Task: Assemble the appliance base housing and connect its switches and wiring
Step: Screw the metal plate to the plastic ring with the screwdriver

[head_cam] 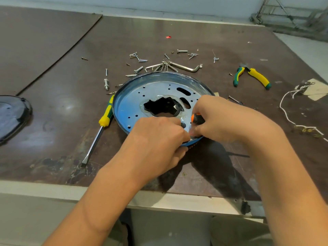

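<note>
Metal base plate (134,96) mid-fastening, likely early. Right hand (221,119) grips orange screwdriver (194,117); left hand (156,137) clutches near rim. Wiring (280,104) right, seemingly unconnected.

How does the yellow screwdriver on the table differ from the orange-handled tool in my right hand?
The yellow screwdriver lies free beside the blue plate; the orange-handled tool is gripped by the right hand over that plate. The yellow screwdriver's flat blade shows fully; the orange-handled tool's tip is hidden. Both have two-colour handles.

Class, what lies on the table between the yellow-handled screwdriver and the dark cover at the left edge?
Nothing: in the head view that stretch of table is bare, from screwdriver to dark cover.
</note>
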Tool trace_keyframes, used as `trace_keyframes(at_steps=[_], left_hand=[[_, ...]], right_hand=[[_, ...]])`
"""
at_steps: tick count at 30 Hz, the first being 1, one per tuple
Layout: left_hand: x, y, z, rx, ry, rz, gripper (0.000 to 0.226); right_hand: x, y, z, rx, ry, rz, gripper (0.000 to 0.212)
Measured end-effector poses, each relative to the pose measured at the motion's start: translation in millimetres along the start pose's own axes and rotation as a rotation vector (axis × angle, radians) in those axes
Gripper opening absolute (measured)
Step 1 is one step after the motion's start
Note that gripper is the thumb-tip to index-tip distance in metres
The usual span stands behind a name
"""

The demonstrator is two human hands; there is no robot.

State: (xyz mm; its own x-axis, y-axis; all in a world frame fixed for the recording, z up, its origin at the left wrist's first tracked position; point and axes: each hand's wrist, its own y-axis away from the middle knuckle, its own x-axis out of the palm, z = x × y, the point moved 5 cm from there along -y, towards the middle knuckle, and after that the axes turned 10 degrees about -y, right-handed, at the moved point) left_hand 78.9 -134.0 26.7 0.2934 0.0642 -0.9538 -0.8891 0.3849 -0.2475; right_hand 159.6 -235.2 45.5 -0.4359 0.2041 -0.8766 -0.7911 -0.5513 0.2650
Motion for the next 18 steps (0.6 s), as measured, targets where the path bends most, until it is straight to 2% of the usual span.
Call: trace_keyframes(at_steps=[4, 6, 18], left_hand=[[-0.9, -1.1, -0.5, 0.0, 0.008, -0.042, 0.022], [-0.3, -1.6, -0.5, -0.003, 0.026, -0.048, 0.023], [2.7, -0.7, 1.1, -0.011, 0.083, -0.069, 0.028]], right_hand=[[3.6, 1.4, 2.6, -0.011, 0.001, -0.003, 0.006], [3.8, 1.2, 2.2, -0.002, 0.014, -0.031, 0.005], [5.9, -1.9, 0.0, 0.066, 0.068, -0.104, 0.054]])
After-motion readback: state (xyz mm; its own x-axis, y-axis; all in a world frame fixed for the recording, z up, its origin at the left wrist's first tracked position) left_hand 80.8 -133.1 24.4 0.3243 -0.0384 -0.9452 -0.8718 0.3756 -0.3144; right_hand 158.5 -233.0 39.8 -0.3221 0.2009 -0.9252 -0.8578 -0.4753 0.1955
